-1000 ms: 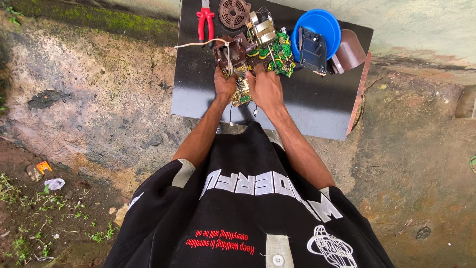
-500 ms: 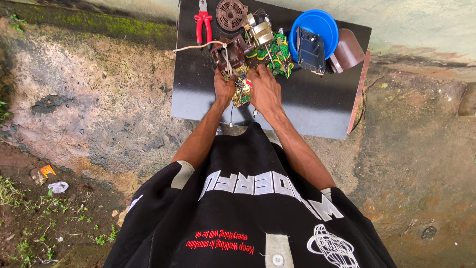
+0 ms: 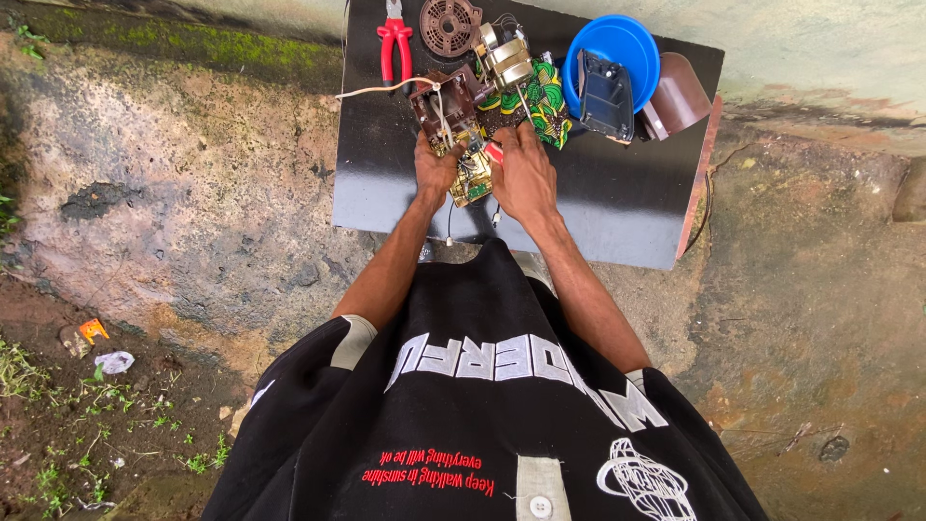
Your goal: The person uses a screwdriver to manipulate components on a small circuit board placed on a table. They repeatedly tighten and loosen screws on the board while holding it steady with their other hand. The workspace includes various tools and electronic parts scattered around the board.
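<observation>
A small green and yellow circuit board (image 3: 473, 177) lies on a black board (image 3: 617, 207) set on the ground, and both hands are on it. My left hand (image 3: 436, 164) grips its left side, next to a brown plastic casing (image 3: 446, 101) with white wires. My right hand (image 3: 521, 172) presses on its right side, with a small red part at the fingertips. Behind the hands sit a motor with metal plates (image 3: 506, 60) and a green patterned cloth (image 3: 540, 101).
Red-handled pliers (image 3: 394, 43) and a brown round grille (image 3: 449, 21) lie at the black board's far left. A blue bowl (image 3: 617, 43), a black casing part (image 3: 606, 95) and a brown cover (image 3: 677, 95) stand at the far right. Mossy concrete and dirt surround the board.
Both hands stay on the circuit board with hardly any shift. The view has drifted slightly, so the black board sits a little higher in the picture.
</observation>
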